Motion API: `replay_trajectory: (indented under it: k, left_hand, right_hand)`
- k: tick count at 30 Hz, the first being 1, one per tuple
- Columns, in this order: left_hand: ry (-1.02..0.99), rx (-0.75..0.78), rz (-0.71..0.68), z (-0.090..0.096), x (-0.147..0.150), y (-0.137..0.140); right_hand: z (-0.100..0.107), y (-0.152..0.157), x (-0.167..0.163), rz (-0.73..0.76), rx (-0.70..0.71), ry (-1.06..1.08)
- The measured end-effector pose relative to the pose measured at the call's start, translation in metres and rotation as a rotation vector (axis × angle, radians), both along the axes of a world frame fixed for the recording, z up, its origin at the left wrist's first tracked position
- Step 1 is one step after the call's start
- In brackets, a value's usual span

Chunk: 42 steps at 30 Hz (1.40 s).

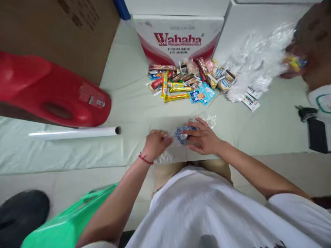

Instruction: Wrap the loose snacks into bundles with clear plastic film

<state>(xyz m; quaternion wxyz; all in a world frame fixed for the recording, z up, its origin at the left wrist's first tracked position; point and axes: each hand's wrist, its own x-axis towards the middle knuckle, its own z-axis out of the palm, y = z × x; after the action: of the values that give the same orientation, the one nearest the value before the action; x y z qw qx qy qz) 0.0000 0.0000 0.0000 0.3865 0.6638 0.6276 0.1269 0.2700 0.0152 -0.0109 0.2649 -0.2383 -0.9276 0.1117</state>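
Note:
At the near edge of the table, a small clear plastic bag [212, 120] lies with a blue-wrapped packet [182, 135] inside or under it; I cannot tell which. My left hand [157, 143] is closed, its thumb and fingers pinching the bag's left end. My right hand [205, 137] rests over the right part of the blue packet, fingers spread and touching it. Beyond both hands is a pile of wrapped snacks [181, 81], with yellow sticks [177, 97] and a light blue packet [207, 94] at its front.
Behind the snacks stands a white and red water carton [178, 38]. Crumpled clear bags [258, 62] and small white boxes [250, 101] lie to the right, near another person. A red jug [59, 93] and a white roll [74, 133] are at left; a green bag [69, 220] is below.

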Motion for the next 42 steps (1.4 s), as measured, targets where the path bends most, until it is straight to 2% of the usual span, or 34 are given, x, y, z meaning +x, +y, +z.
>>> replay_trajectory:
  k: [4, 7, 10, 14, 16, 18, 20, 22, 24, 26, 29, 31, 35, 37, 39, 42]
  left_hand:
    - [-0.203, 0.067, 0.297, 0.0, -0.008, -0.015]
    - [-0.395, -0.016, 0.493, 0.007, -0.004, -0.022]
    - [-0.482, 0.007, 0.56, 0.018, 0.019, -0.023]
    - [-0.45, 0.106, 0.39, 0.022, 0.063, -0.015]
    - [-0.378, 0.229, 0.297, 0.014, 0.077, -0.011]
    - [-0.291, 0.348, 0.207, 0.002, 0.083, -0.01]
    - [-0.178, 0.44, 0.107, -0.01, 0.084, -0.012]
    - [-0.053, 0.522, 0.021, -0.02, 0.083, -0.015]
    - [0.061, 0.592, -0.04, -0.027, 0.085, -0.02]
    - [0.172, 0.645, -0.082, -0.031, 0.089, -0.023]
    - [0.309, 0.699, -0.117, -0.034, 0.094, -0.026]
    - [0.354, 0.717, -0.126, -0.034, 0.096, -0.026]
    - [0.377, 0.74, -0.152, -0.035, 0.095, -0.026]
    - [0.39, 0.737, -0.168, -0.035, 0.095, -0.028]
    - [0.396, 0.727, -0.165, -0.035, 0.096, -0.029]
    - [0.337, 0.738, -0.175, -0.035, 0.095, -0.032]
  right_hand:
    - [-0.006, -0.005, 0.003, 0.02, -0.1, -0.035]
    - [-0.008, -0.01, 0.0, -0.001, -0.122, -0.036]
    - [-0.01, -0.014, -0.011, -0.049, -0.145, -0.03]
    - [-0.006, -0.015, -0.022, -0.029, -0.3, 0.056]
    - [0.0, -0.011, -0.016, 0.025, -0.42, 0.156]
    - [0.008, -0.006, -0.001, 0.009, -0.557, 0.283]
    - [0.016, 0.003, 0.017, -0.193, -0.648, 0.42]
    - [0.021, 0.014, 0.031, -0.523, -0.624, 0.492]
    - [0.022, 0.025, 0.037, -0.778, -0.598, 0.416]
    - [0.019, 0.032, 0.035, -0.859, -0.687, 0.238]
    - [0.012, 0.032, 0.029, -0.818, -0.852, 0.001]
    - [0.009, 0.026, 0.029, -0.754, -0.896, -0.049]
    - [0.018, 0.012, 0.035, -0.725, -0.899, 0.142]
    - [0.028, 0.008, 0.029, -0.721, -0.978, 0.264]
    - [0.035, 0.01, 0.012, -0.694, -1.059, 0.364]
    - [0.037, 0.018, -0.025, -0.687, -1.071, 0.443]
